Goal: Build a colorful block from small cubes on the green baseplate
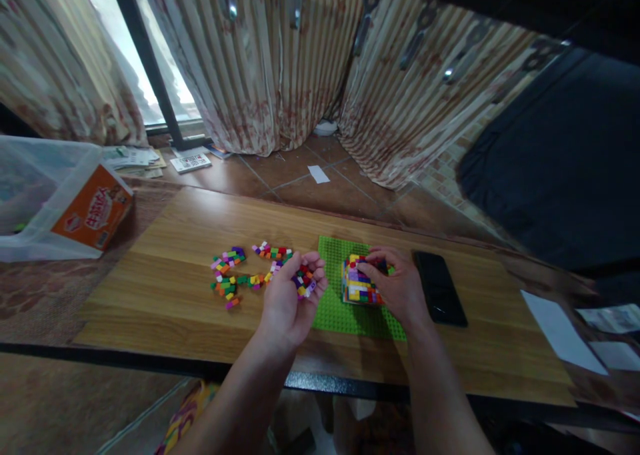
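My left hand is turned palm up and cupped around several small colourful building bricks. To its right lies a green studded baseplate, bearing a block built of many-coloured bricks. My right hand is over the right side of this block, thumb and fingers bent together at its top. Whatever sits between those fingertips is too small to make out. Loose bricks are scattered on the wooden table left of my left hand, and some lie partly hidden behind it.
A black phone lies on the wooden table right of the baseplate. Beyond the left end stands a translucent plastic bin with an orange label. White papers are at the right, and curtains hang behind.
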`<state>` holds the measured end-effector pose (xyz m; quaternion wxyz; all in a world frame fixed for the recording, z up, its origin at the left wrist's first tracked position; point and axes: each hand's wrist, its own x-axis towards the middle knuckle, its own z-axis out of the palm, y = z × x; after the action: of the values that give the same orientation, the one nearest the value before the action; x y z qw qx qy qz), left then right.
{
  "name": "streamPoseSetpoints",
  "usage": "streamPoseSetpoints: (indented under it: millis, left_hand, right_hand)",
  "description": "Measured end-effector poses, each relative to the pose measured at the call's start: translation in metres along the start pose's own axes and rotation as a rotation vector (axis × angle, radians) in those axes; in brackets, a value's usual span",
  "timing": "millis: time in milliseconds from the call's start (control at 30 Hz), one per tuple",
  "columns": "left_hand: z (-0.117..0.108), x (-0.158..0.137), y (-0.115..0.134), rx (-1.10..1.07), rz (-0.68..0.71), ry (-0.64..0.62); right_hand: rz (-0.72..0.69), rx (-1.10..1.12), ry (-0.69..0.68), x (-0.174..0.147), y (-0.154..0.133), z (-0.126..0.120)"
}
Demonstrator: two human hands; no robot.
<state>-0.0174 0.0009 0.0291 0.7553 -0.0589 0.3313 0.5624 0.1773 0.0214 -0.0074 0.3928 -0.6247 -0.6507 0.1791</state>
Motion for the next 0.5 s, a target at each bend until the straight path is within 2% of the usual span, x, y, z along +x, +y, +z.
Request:
streamPoseSetpoints:
  millis: [200, 333, 500]
  left_hand:
    - [-0.0007, 0.0005, -0.0006, 0.009, 0.003, 0.003]
    - [-0.0018, 0.0017, -0.0016, 0.015, -0.002, -0.007]
    - [-0.0023, 0.0026, -0.0026, 0.018, 0.01, -0.016]
  right_hand:
    - [0.225, 0.181, -0.063, -0.0012, 0.0023, 0.0033]
    - [0.23, 0.24, -0.077, -0.0001, 0.0037, 0.005]
    - [0.202, 0.202, -0.067, -0.0016, 0.0056, 0.0062]
